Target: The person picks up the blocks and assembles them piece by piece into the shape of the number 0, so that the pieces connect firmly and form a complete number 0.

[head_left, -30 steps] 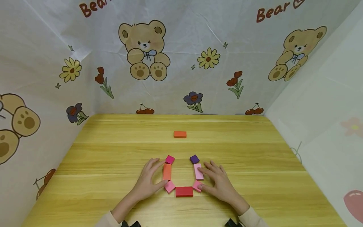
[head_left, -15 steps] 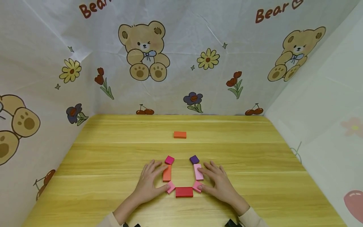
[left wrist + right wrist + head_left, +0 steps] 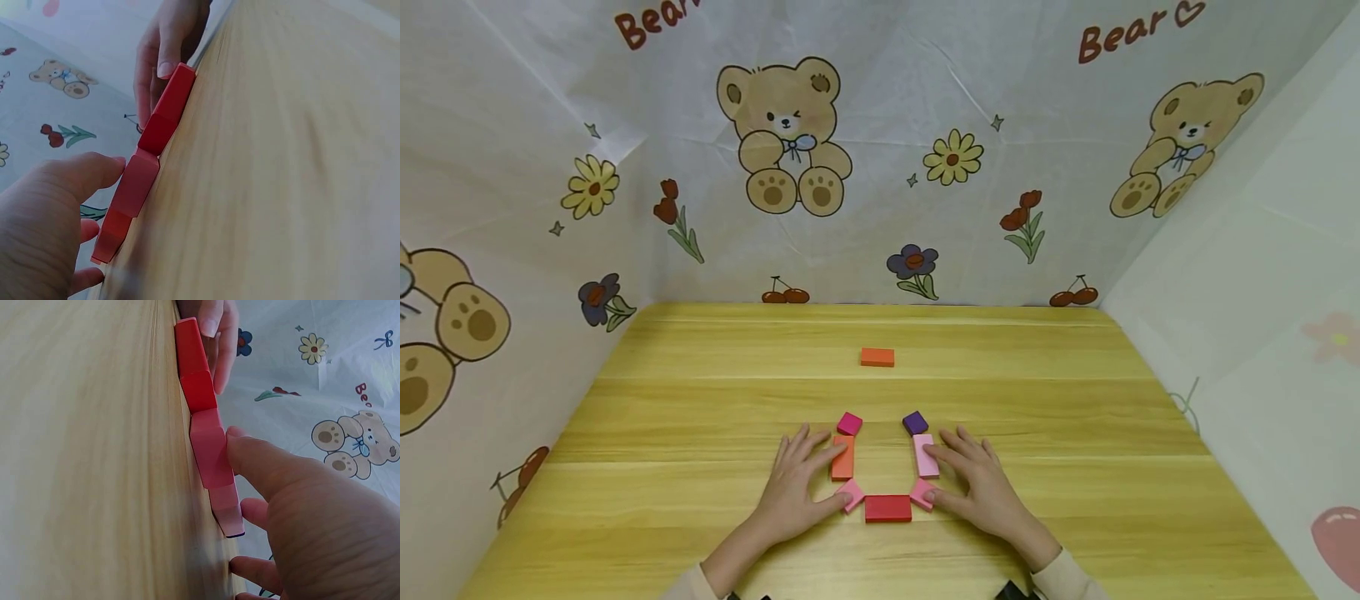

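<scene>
Several wooden blocks form a U on the table. My left hand (image 3: 796, 493) rests its thumb on a pink block (image 3: 854, 491) at the lower left corner, its index fingertip over the orange block (image 3: 842, 468) above. Opposite, my right hand (image 3: 983, 485) has its thumb against another pink block (image 3: 919, 492) and its index fingertip on a light pink block (image 3: 926, 468). Between the two corners lies a red block (image 3: 887, 509). A magenta block (image 3: 850, 423) tops the left side and a purple block (image 3: 915, 422) the right. In both wrist views the fingers are loosely bent.
Farther back on the wooden table (image 3: 715, 400) lies a separate orange block (image 3: 877, 357). A white cloth (image 3: 880, 225) printed with bears and flowers rises behind the table and along its sides. Dark pieces of the wrist gear (image 3: 1013, 592) show at the bottom edge.
My left thumb has come down onto the lower left pink block, which has turned slightly and shifted toward the red one. My left index has moved from near the magenta block onto the orange one.
</scene>
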The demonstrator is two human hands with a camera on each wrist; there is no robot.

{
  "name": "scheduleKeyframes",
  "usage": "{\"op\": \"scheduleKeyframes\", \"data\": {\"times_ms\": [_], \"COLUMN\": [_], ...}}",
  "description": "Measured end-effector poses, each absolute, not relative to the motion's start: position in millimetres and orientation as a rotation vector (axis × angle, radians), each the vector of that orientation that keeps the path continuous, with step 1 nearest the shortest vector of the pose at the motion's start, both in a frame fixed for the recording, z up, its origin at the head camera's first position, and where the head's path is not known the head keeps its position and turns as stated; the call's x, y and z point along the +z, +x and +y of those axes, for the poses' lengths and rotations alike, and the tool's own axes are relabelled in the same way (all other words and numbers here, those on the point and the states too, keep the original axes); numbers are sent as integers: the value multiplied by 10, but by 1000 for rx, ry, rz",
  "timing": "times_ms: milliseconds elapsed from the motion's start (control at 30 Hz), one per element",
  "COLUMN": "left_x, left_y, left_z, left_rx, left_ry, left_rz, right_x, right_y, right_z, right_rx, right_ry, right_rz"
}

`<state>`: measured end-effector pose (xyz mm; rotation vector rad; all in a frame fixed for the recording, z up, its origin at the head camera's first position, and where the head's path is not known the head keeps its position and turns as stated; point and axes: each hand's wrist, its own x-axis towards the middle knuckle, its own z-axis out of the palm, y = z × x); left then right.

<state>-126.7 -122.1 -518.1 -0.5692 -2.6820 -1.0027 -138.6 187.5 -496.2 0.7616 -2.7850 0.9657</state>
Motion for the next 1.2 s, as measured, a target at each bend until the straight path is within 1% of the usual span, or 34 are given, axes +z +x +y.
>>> {"op": "scheduleKeyframes", "data": {"times_ms": [1200], "left_x": [-5140], "left_y": [-1259], "left_z": [-1218], "left_rx": [-1048], "left_ry": [-554], "left_rz": [-2748], "right_x": [-4978], "right_y": [-1396], "right_z": [1870], "right_rx": [965], "right_ry": [763], "right_rz": [-2765]}}
